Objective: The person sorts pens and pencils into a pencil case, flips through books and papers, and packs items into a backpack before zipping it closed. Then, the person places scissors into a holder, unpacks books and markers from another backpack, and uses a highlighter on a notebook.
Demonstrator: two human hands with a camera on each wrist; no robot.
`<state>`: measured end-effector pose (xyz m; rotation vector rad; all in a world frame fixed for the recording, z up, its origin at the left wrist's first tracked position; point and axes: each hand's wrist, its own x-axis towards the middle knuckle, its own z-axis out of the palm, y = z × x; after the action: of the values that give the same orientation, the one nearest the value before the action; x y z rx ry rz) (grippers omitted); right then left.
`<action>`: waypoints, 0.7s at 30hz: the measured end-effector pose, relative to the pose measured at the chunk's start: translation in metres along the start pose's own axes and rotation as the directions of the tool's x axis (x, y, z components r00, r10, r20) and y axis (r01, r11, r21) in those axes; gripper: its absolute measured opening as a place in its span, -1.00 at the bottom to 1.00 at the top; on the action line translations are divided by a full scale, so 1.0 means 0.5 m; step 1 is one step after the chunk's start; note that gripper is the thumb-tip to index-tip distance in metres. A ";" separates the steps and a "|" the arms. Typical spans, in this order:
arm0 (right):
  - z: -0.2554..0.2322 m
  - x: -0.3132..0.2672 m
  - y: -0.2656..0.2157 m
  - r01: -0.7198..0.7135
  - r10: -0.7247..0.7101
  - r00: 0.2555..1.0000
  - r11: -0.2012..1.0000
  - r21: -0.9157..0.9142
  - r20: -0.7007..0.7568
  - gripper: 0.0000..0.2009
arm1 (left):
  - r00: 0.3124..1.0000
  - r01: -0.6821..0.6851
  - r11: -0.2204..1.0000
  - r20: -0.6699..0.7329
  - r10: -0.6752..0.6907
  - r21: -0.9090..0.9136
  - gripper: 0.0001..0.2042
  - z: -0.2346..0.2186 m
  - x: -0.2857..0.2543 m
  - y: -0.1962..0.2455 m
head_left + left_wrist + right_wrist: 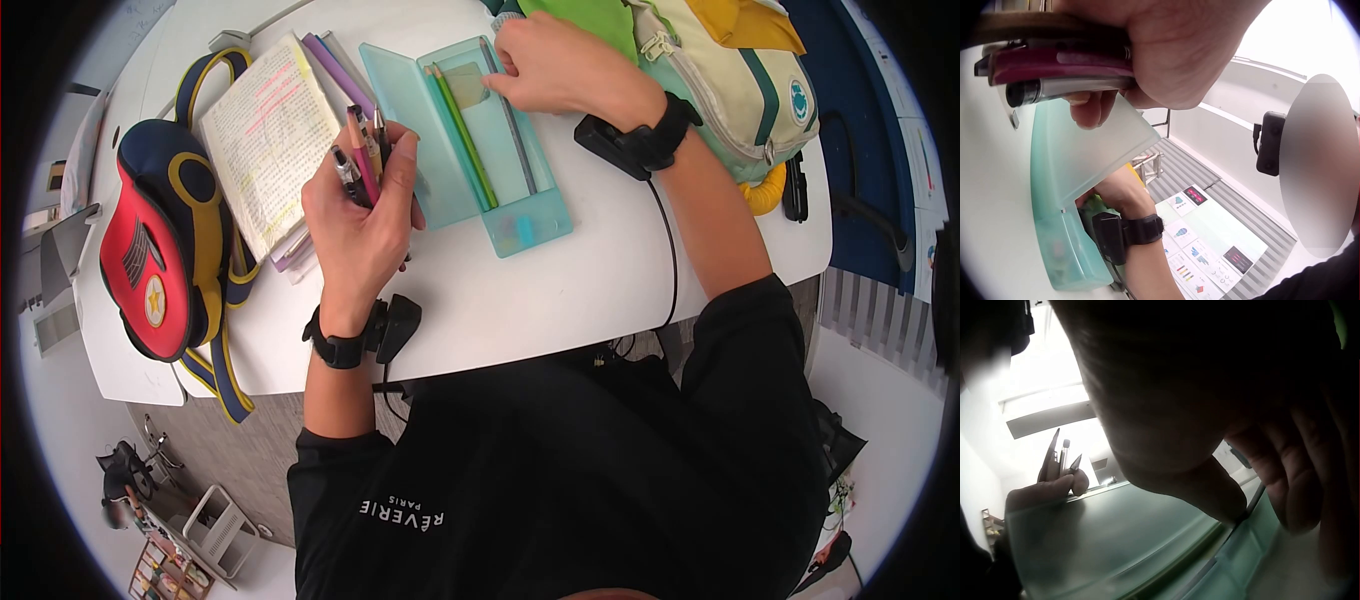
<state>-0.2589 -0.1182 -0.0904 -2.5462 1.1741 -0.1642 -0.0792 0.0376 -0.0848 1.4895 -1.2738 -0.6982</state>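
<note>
My left hand (pixel 365 225) grips several pens and pencils (pixel 362 155), tips up, beside the raised lid of a teal pencil case (pixel 532 235). In the left wrist view, a maroon pen (pixel 1060 65) and a grey pen (pixel 1079 86) lie across that hand. The case holds two green pencils (pixel 465 140) and a dark grey pencil (pixel 517 140) along its right side. Over the case's upper right edge is my right hand (pixel 560 65), its thumb touching the grey pencil. In the right wrist view, the fingers (pixel 1300 494) are bent and apart from the thumb.
An open book (pixel 270 140) with highlighted text lies left of the case, on purple-edged books. A red and navy bag (pixel 160 240) stands at the table's left. At the back right are a cream and green backpack (pixel 730 80) and black cables.
</note>
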 end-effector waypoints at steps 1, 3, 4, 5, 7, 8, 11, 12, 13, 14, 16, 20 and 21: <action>0.002 0.003 -0.004 0.010 -0.010 0.999 1.000 -0.006 -0.030 -0.71 | 1.000 0.000 1.000 0.000 0.000 0.000 -0.84 0.000 0.000 0.000; -0.015 -0.008 -0.011 0.006 -0.006 1.000 1.000 -0.001 -0.009 -0.72 | 1.000 0.018 1.000 0.002 -0.018 -0.025 -0.84 0.001 -0.001 -0.001; -0.024 -0.012 -0.016 0.002 -0.002 1.000 1.000 0.003 0.011 -0.73 | 1.000 0.018 1.000 0.003 -0.018 -0.025 -0.84 0.001 -0.001 -0.001; -0.020 -0.010 -0.012 0.002 -0.002 1.000 1.000 0.003 0.012 -0.73 | 1.000 0.021 1.000 0.006 -0.021 -0.024 -0.84 0.001 -0.001 -0.001; -0.007 -0.002 0.000 0.136 -0.131 0.973 0.990 0.017 -0.188 -0.67 | 1.000 0.024 0.999 0.008 -0.024 -0.023 -0.84 0.000 -0.001 0.000; -0.026 -0.005 -0.014 0.137 -0.131 0.973 0.990 0.017 -0.188 -0.67 | 1.000 0.025 0.999 0.012 -0.025 -0.025 -0.84 0.000 -0.001 0.001; -0.070 -0.012 -0.042 -0.010 0.000 0.997 0.993 0.121 0.083 -0.69 | 1.000 0.023 1.000 0.017 -0.023 -0.021 -0.84 0.000 -0.001 0.001; -0.064 -0.012 -0.039 0.012 -0.019 0.999 0.990 0.138 0.050 -0.70 | 1.000 0.019 1.000 0.019 -0.019 -0.014 -0.84 -0.001 0.000 0.001; -0.056 -0.011 -0.035 0.034 -0.037 0.999 0.988 0.154 0.016 -0.72 | 1.000 0.020 1.000 0.019 -0.019 -0.014 -0.84 -0.001 0.000 0.001; -0.045 -0.009 -0.030 0.035 -0.038 0.999 0.988 0.154 0.016 -0.72 | 1.000 0.017 1.000 0.018 -0.017 -0.017 -0.84 -0.001 0.000 0.001; -0.022 -0.002 -0.019 0.079 -0.074 0.996 0.993 0.091 -0.058 -0.70 | 1.000 0.014 1.000 0.018 -0.014 -0.021 -0.84 0.000 0.000 0.001; -0.007 0.000 -0.010 0.146 -0.142 0.985 0.988 0.043 -0.094 -0.75 | 1.000 0.010 1.000 0.012 -0.010 -0.018 -0.84 0.000 0.000 0.000; -0.005 0.004 -0.014 0.127 -0.126 0.991 0.992 0.026 -0.035 -0.77 | 1.000 0.014 1.000 0.013 -0.014 -0.019 -0.85 0.000 -0.001 0.000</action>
<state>-0.2532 -0.1163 -0.0856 -2.6034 1.0143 -0.2524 -0.0796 0.0378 -0.0847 1.4820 -1.2642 -0.7279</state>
